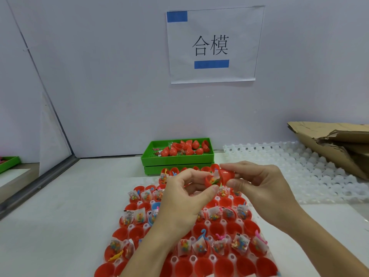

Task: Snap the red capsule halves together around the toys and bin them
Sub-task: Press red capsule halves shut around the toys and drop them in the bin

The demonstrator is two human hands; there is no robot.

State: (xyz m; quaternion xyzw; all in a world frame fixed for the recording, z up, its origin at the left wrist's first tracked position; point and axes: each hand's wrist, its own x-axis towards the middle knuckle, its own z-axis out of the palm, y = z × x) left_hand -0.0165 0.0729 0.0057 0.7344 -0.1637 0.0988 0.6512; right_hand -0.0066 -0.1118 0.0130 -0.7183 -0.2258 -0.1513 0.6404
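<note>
My left hand [184, 193] pinches a red capsule half [210, 180] that holds a small bagged toy [215, 179]. My right hand [257, 183] grips the other red half [226, 175] just to its right, the two halves close together but apart. Below my hands lies a white holder tray [207, 223] of open red halves, several with toy bags [240, 242] in them. At the back stands a green bin [177, 159] with several closed red capsules [188, 148].
An empty white holder tray [295, 168] lies to the right, with torn cardboard [335, 144] behind it. A paper sign [212, 45] hangs on the wall. A second green tray [9, 162] shows at the far left past a partition.
</note>
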